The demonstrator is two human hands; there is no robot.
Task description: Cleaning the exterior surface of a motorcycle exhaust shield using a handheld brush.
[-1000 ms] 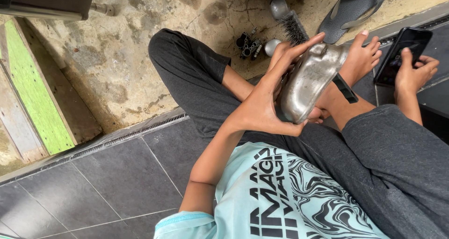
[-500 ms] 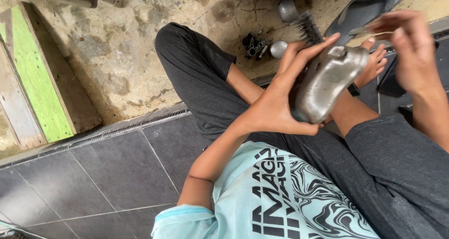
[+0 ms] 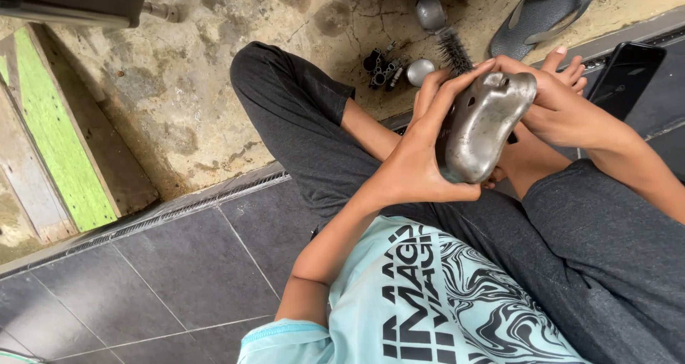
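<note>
I sit cross-legged on dark floor tiles in grey trousers and a pale blue printed shirt. A curved, dull silver metal cover (image 3: 485,125) is held over my lap. My left hand (image 3: 421,157) grips its near edge from the left, fingers stretched along its side. My right hand (image 3: 560,107) clasps its far end from the right. A black phone (image 3: 624,75) lies on the tile just right of my right hand.
A black bristle brush (image 3: 454,50) and a small cluster of dark metal parts (image 3: 382,68) lie on the stained concrete beyond my knee. A round metal cap (image 3: 419,70), a grey sandal (image 3: 546,11) and a green-painted wooden frame (image 3: 57,143) are also around.
My right hand has left the phone, which now lies on the tile, and come onto the metal cover. The cover has tilted slightly in my left hand.
</note>
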